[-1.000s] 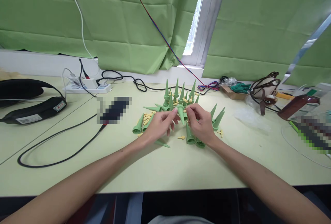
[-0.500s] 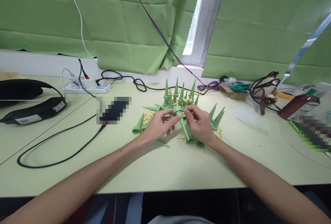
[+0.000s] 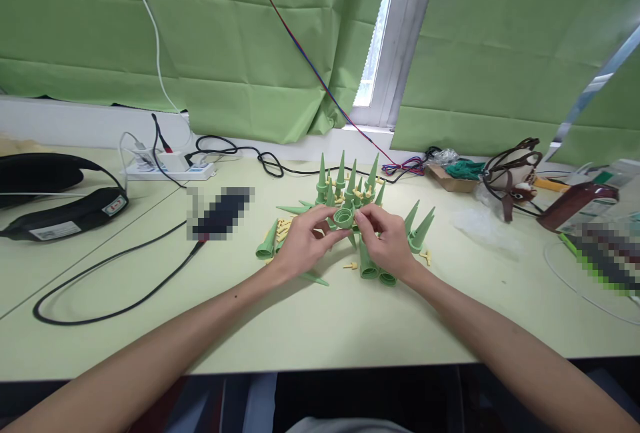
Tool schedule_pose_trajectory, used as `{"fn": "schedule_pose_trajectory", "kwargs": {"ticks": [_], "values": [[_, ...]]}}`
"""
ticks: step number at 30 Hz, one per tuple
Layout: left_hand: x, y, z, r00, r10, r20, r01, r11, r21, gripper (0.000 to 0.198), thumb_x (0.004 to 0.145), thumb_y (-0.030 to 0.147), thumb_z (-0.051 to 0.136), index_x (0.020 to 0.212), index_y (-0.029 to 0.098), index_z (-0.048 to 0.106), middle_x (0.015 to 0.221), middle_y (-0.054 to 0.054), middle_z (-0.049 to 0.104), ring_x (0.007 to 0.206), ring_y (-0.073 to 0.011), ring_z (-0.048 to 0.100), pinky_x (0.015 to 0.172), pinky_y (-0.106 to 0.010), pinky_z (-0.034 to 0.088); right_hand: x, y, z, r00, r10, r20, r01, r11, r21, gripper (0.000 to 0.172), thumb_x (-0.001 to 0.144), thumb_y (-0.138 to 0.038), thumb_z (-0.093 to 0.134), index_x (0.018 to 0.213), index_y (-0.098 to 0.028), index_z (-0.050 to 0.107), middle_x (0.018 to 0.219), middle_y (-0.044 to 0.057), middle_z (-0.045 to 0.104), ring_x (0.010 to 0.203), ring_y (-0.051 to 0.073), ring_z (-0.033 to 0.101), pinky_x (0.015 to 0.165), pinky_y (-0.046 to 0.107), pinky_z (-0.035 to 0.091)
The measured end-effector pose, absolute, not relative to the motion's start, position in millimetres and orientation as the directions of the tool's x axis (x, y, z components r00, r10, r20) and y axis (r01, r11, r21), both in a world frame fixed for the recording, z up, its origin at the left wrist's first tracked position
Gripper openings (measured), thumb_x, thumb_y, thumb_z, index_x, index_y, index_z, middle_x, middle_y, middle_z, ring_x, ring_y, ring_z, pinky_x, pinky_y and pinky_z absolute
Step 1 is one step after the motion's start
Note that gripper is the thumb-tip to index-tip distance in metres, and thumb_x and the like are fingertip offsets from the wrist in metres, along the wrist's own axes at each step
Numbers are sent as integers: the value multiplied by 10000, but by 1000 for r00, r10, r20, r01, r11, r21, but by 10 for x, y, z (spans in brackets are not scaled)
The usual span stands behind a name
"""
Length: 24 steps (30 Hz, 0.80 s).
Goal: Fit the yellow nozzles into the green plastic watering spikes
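Between thumb and fingers, my left hand (image 3: 311, 236) grips a green plastic watering spike (image 3: 343, 218), its round open end tilted toward me. My right hand (image 3: 384, 236) is closed in a pinch against the collar of that spike. A small yellow T-shaped valve showed at its fingertips; the fingers now mostly hide it. Below the hands lie more green spikes (image 3: 369, 266) with open ends facing me, and a loose yellow valve (image 3: 351, 266). Behind the hands several assembled spikes (image 3: 342, 176) stand upright with yellow valves at their collars.
A pile of yellow valves (image 3: 284, 228) lies left of my hands beside a green spike (image 3: 267, 244). Two spikes (image 3: 423, 232) stand to the right. A phone (image 3: 223, 213) with a black cable, a power strip (image 3: 170, 170), a cardboard box (image 3: 453, 180) and a plastic bag (image 3: 487, 230) surround the work area.
The spike in my left hand has tipped, so its open end now faces me and its point is mostly hidden. Both hands stay nearly in place.
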<state>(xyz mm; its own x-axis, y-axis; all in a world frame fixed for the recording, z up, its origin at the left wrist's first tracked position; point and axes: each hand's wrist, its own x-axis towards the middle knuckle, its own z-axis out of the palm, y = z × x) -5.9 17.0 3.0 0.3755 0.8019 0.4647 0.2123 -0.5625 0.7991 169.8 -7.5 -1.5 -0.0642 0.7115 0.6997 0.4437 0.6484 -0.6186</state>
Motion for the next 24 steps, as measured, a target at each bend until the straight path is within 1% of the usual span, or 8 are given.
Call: {"fn": "schedule_pose_trajectory", "kwargs": {"ticks": [3, 7, 10, 12, 14, 16, 20, 24], "values": [[-65, 174, 18, 370, 766, 526, 213, -621, 755, 259, 823, 350, 693, 1039, 207, 679, 918, -26, 597, 637, -92, 535, 517, -202, 491, 1696, -77, -11, -62, 723, 688, 449, 636, -627, 227, 950, -285, 498, 749, -187, 540, 572, -44, 433, 490, 90, 356, 481, 247, 288], [-69, 155, 23, 356, 690, 631, 243, -720, 650, 175, 848, 245, 660, 1014, 209, 700, 905, -26, 601, 649, -85, 534, 526, -186, 474, 1694, -73, -14, -55, 747, 663, 431, 617, -659, 245, 949, -294, 499, 733, -185, 536, 554, -49, 422, 478, 86, 357, 469, 243, 282], [-62, 135, 34, 350, 663, 662, 263, -748, 609, 185, 856, 204, 636, 1031, 214, 694, 900, -20, 607, 643, -79, 535, 554, -190, 484, 1695, -66, -23, -50, 761, 647, 413, 605, -680, 247, 951, -309, 499, 741, -185, 539, 555, -49, 427, 474, 86, 364, 464, 242, 282], [-53, 124, 45, 342, 713, 612, 286, -700, 655, 235, 847, 212, 639, 1082, 218, 659, 900, -12, 606, 598, -69, 526, 544, -197, 483, 1694, -61, -31, -39, 769, 638, 405, 596, -694, 240, 952, -316, 500, 758, -185, 548, 563, -47, 437, 475, 86, 366, 464, 240, 286], [-44, 118, 58, 337, 789, 514, 291, -606, 740, 304, 839, 248, 645, 1139, 225, 602, 908, -5, 596, 535, -54, 514, 508, -199, 470, 1692, -58, -39, -32, 774, 633, 397, 591, -702, 231, 954, -319, 498, 774, -186, 553, 571, -46, 445, 477, 86, 367, 465, 240, 289], [-36, 119, 70, 339, 850, 404, 267, -499, 825, 341, 832, 310, 657, 1146, 230, 552, 909, 2, 583, 487, -44, 510, 462, -195, 449, 1689, -58, -43, -29, 774, 632, 394, 590, -704, 225, 956, -318, 496, 784, -187, 555, 574, -46, 444, 477, 86, 368, 467, 240, 292], [-23, 145, 70, 385, 894, 231, 158, -310, 937, 358, 807, 422, 681, 1042, 214, 510, 851, 12, 591, 454, -63, 533, 402, -199, 427, 1687, -64, -41, -21, 767, 642, 404, 593, -696, 213, 959, -309, 494, 797, -187, 558, 581, -45, 449, 481, 87, 375, 476, 240, 304], [-8, 182, 51, 475, 874, 103, -8, -112, 994, 340, 851, 508, 607, 927, 189, 517, 791, -9, 619, 472, -110, 575, 397, -238, 458, 1687, -61, -40, -17, 750, 661, 429, 602, -673, 211, 962, -299, 489, 796, -186, 557, 586, -44, 454, 484, 87, 378, 486, 241, 313]]}}
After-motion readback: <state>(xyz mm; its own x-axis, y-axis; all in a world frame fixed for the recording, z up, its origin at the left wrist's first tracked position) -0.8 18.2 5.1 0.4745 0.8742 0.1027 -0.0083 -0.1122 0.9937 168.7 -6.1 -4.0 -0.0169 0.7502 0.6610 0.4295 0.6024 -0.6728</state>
